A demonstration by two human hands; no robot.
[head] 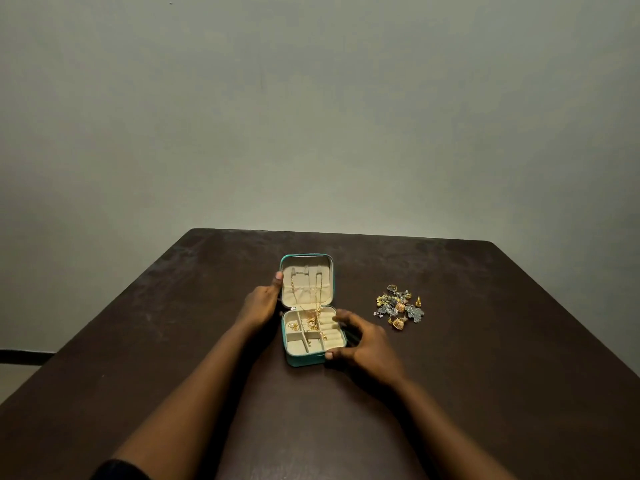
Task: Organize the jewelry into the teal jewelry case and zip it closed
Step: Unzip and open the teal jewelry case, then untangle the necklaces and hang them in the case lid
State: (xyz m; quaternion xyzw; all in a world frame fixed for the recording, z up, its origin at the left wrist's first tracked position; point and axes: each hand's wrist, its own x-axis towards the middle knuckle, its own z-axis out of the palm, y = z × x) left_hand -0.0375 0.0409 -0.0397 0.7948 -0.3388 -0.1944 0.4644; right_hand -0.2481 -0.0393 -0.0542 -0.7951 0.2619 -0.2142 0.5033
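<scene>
Closest to me a dark sleeve (117, 471) shows at the table's (485, 341) near edge, and two bare forearms reach forward from it. The right hand (367, 344) is clamped on the base of the teal jewelry case (304, 360), thumb against the front right corner and curled fingers over the far right rim. The left hand (261, 303) grips the left edge of the raised lid (308, 265), thumb hooked onto the cream lining, so the case stands open between the two hands, near the middle of the table. Inside, gold chains (318, 299) hang from the lid's hooks and trail down into the base, where a few small gold pieces (310, 323) sit in the compartments; the nearest compartments look empty. To the right, well apart from the case, a loose jewelry pile (398, 308) of gold and silvery earrings and a ring lies unsorted. I'd judge the job about partway: the chains and some pieces are packed, the pile is left to go in, and the zip is undone. Beyond is a plain grey wall (311, 116).
</scene>
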